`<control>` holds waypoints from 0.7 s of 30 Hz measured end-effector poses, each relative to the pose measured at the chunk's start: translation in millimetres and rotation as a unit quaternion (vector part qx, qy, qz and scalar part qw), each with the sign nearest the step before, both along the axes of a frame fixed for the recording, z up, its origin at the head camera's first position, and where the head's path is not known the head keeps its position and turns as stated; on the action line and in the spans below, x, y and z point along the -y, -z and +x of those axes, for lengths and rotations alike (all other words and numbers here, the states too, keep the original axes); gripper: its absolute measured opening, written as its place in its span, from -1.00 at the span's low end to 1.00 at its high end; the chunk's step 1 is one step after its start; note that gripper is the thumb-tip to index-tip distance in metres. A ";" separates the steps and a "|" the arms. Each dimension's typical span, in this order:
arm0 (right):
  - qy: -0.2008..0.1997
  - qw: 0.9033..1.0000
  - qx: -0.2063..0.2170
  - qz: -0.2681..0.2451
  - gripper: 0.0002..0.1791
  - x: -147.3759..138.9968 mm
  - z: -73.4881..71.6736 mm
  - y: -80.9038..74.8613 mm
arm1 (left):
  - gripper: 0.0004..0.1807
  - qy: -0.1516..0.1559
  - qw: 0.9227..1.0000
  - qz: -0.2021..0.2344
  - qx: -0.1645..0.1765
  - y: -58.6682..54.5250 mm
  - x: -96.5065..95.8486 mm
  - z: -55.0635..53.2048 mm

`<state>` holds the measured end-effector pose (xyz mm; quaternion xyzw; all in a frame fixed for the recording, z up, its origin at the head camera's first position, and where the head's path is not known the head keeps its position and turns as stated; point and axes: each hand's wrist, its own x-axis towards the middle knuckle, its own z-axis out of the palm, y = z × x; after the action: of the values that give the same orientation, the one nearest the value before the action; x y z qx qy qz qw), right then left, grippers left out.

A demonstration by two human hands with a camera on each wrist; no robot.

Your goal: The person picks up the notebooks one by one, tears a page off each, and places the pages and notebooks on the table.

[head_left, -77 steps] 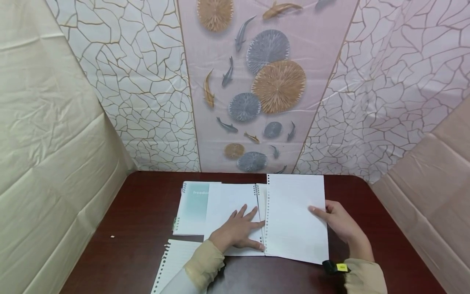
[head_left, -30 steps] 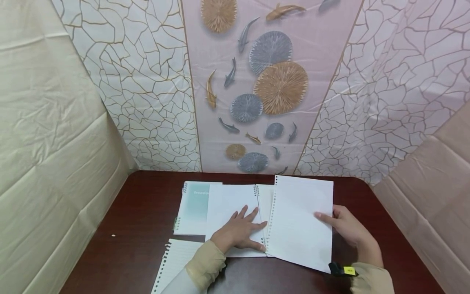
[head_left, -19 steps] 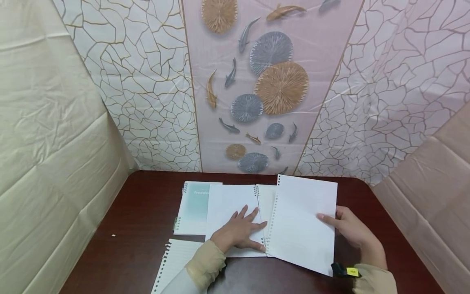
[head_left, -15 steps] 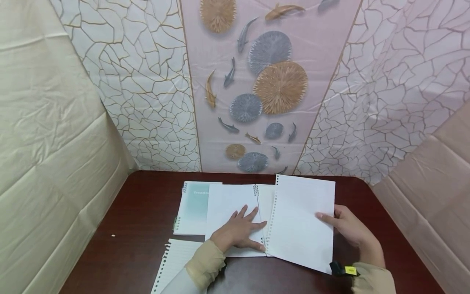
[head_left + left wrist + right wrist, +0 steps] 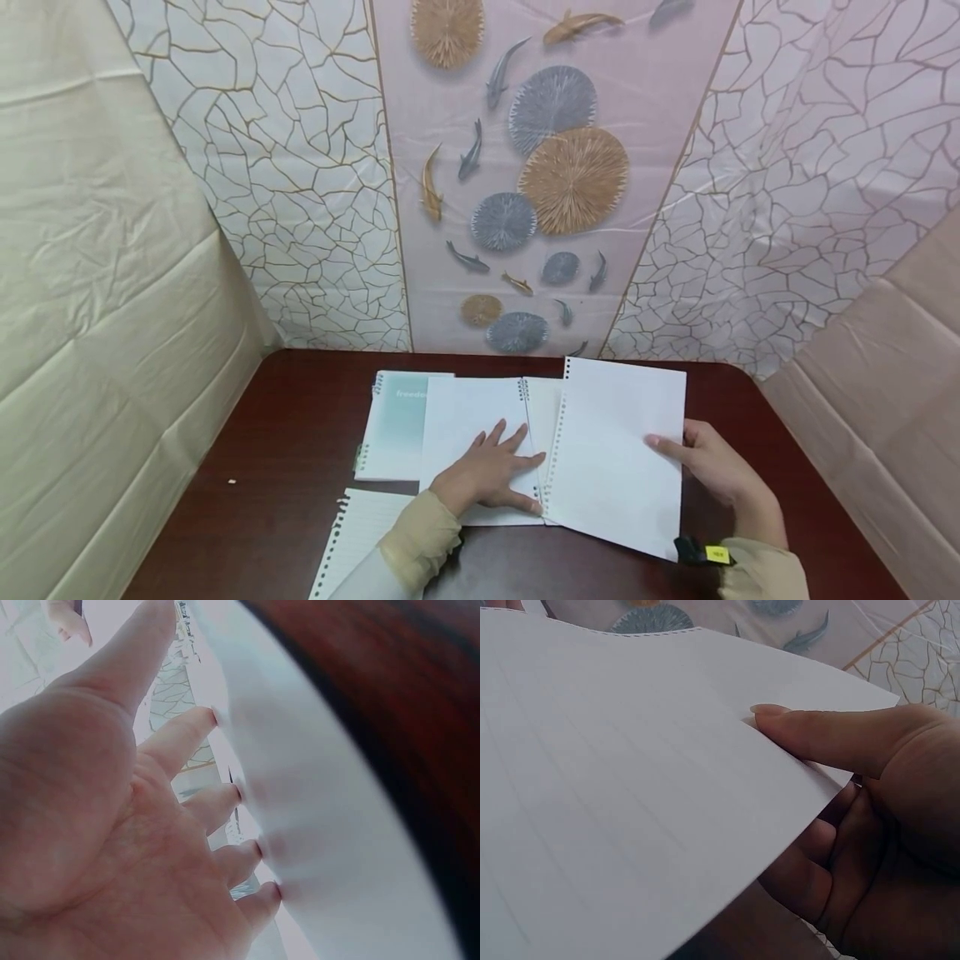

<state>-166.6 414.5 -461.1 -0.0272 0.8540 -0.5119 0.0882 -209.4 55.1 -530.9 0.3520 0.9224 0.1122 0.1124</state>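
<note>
An open spiral notebook [image 5: 457, 417] lies in the middle of the table in the head view, its coil between two white halves. Across its left page my left hand [image 5: 491, 471] rests with fingers spread, thumb and index reaching over the coil. In the left wrist view the fingertips [image 5: 206, 716] press on the page. My right hand [image 5: 716, 462] pinches the right edge of a loose sheet of paper [image 5: 618, 458], thumb on top and fingers beneath. A row of punched holes runs down the sheet's left side, which overlaps the notebook's right half.
A teal-and-white notebook marked "freedom" [image 5: 393, 425] lies partly under the open one at left. Nearer, a torn lined sheet [image 5: 360, 533] sits partly below the left sleeve. A white scrap [image 5: 232, 481] lies on the dark table [image 5: 277, 433]. A patterned cloth [image 5: 322, 208] hangs behind.
Since the oldest frame, my right hand has drawn the sheet rightward and a little nearer, tilting it away from the coil. Over the last half second it barely shifts. The left hand stays put.
</note>
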 end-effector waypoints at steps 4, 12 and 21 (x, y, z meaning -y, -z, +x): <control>-0.007 1.000 -0.001 -0.001 -0.56 -1.5 0.8 0.1 | -0.04 -0.003 1.000 -0.009 0.005 -6.3 -0.6 2.0; -0.034 0.999 -0.011 -0.017 -0.52 -4.4 2.4 -1.9 | -0.07 -0.011 1.000 -0.025 0.010 -30.9 1.0 14.2; -0.028 0.999 -0.004 -0.026 -0.48 1.8 4.0 -11.2 | -0.07 -0.008 1.000 -0.021 0.010 -28.9 1.7 12.8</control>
<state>-162.7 412.6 -449.9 -0.0551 0.8394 -0.5316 0.0984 -196.6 53.5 -502.0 0.3410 0.9261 0.0973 0.1285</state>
